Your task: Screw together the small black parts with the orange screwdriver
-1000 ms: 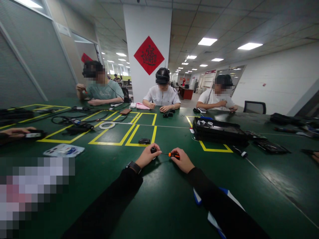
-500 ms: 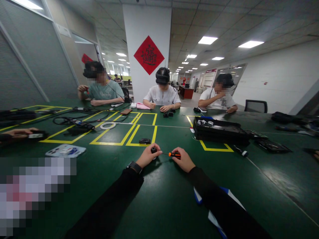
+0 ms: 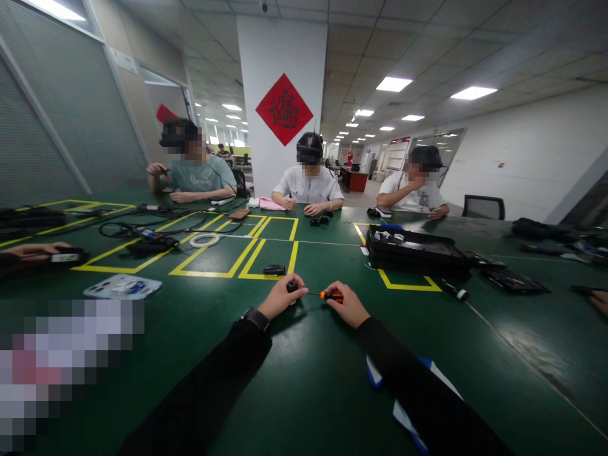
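My right hand [image 3: 350, 306] is closed around the orange and black handle of a screwdriver [image 3: 332, 296]. Its thin shaft points left, and the tip meets a small black part [image 3: 292, 287] with a rounded end. My left hand [image 3: 281, 299] pinches that black part between thumb and fingers, so much of it is covered and I cannot tell its kind. A black piece of similar size [image 3: 274, 270] lies on the green table [image 3: 304, 380] just beyond my left hand.
A black open case [image 3: 418, 253] stands on the right. A phone [image 3: 123, 287] lies on the left, near cables [image 3: 152, 237] and a white cable coil [image 3: 205, 240]. Three people sit across the table. Another person's hand [image 3: 40, 251] holds a dark device at far left. Blue-and-white wrapping [image 3: 375, 372] lies by my right forearm.
The view has shifted slightly. Both hands keep their hold, with the screwdriver and black part in nearly the same place.
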### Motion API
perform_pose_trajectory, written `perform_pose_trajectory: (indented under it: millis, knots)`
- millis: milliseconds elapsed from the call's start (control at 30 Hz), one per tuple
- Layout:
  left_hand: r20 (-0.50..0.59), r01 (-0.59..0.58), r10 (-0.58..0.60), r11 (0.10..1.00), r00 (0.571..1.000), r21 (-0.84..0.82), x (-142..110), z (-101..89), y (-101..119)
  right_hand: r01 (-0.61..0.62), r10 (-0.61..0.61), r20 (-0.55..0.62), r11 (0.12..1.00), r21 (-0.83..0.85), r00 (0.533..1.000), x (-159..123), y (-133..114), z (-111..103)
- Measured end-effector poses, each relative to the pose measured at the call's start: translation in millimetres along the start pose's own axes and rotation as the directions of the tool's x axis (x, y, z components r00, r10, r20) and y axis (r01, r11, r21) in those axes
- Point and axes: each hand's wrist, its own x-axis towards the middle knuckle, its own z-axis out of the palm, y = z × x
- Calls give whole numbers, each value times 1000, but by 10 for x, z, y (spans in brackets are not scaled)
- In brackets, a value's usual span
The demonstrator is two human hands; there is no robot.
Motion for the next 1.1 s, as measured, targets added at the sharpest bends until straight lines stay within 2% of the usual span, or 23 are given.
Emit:
perform_pose_trajectory:
  millis: [200,367,567,767,1100]
  knots:
    - [-2,-9,9,1000,1000,-4,-1,-3,0,-50,49,10,998,30,999,20,10,3]
    - [19,-13,13,1000,1000,-19,0,1,-10,37,-33,62,998,-60,998,33,3,-3]
    - [-10,-4,4,1000,1000,15,12,6,-39,16,-12,54,997,-76,998,24,-7,13]
    - [2,-20,20,999,1000,26,9,-3,-20,62,-57,90,997,-50,994,39,-9,-12]
    - [3,-34,34,998,999,48,12,-2,-20,11,-11,48,1000,-3,999,-1,-48,-22]
